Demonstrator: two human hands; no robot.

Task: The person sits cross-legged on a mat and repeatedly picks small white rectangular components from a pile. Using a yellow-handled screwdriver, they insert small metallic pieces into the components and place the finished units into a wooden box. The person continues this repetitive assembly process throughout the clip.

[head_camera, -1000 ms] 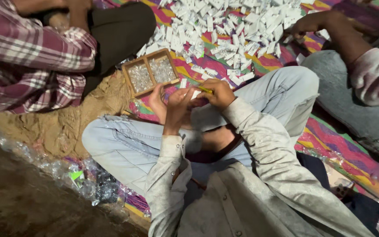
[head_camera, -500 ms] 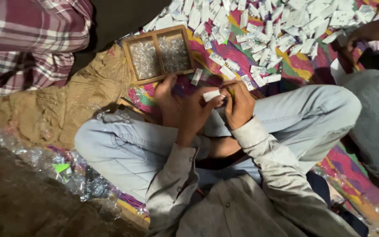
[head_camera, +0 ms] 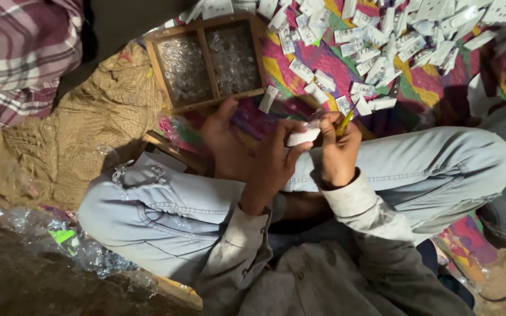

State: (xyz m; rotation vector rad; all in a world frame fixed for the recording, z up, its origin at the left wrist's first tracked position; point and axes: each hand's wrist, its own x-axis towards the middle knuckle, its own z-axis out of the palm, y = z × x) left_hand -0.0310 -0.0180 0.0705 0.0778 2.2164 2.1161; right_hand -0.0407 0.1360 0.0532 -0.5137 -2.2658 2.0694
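Seated person working a small white part over their lap, beside a heap of the same parts.

Behind on the colourful cloth [head_camera: 314, 55]: the heap of white parts [head_camera: 393, 35], then a two-compartment wooden tray [head_camera: 206, 61]. Left hand [head_camera: 262, 161] fingers pinch a white part [head_camera: 303, 137]; right hand [head_camera: 338, 152] fingers grip a yellow tool [head_camera: 345, 123] touching it.

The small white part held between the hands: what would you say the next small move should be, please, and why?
Probably bring the yellow tool in the right hand down onto the small white part that the left hand pinches. The two are close but look apart, and the tool's tip points toward the part.
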